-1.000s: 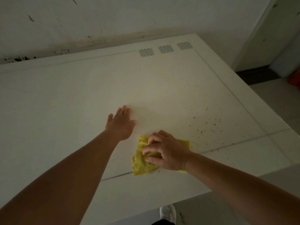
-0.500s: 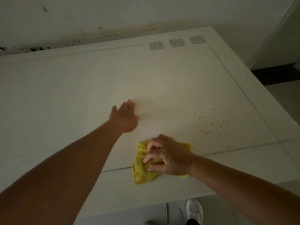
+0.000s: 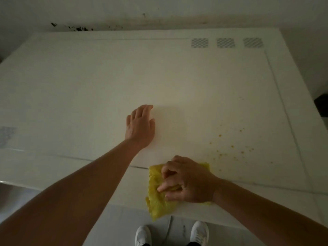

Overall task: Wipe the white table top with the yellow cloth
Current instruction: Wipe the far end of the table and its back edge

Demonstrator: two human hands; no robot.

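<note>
The white table top [image 3: 177,77] fills most of the head view. A crumpled yellow cloth [image 3: 157,197] lies at the table's near edge, its lower corner hanging over the rim. My right hand [image 3: 188,180] presses down on the cloth with curled fingers gripping its folds. My left hand [image 3: 141,126] rests flat on the bare table, fingers together, a hand's length beyond and to the left of the cloth. Small orange specks [image 3: 230,148] dot the surface to the right of the cloth.
Three grey checkered squares [image 3: 226,42] mark the far right of the table, and another patch [image 3: 7,135] sits at the left edge. A stained wall [image 3: 159,11] runs behind the table. White shoes [image 3: 199,231] stand on the floor below the near edge.
My right hand has dragged the cloth toward the near edge, so its corner now overhangs the rim. The view has tilted down, and both shoes now show. My left hand stays flat.
</note>
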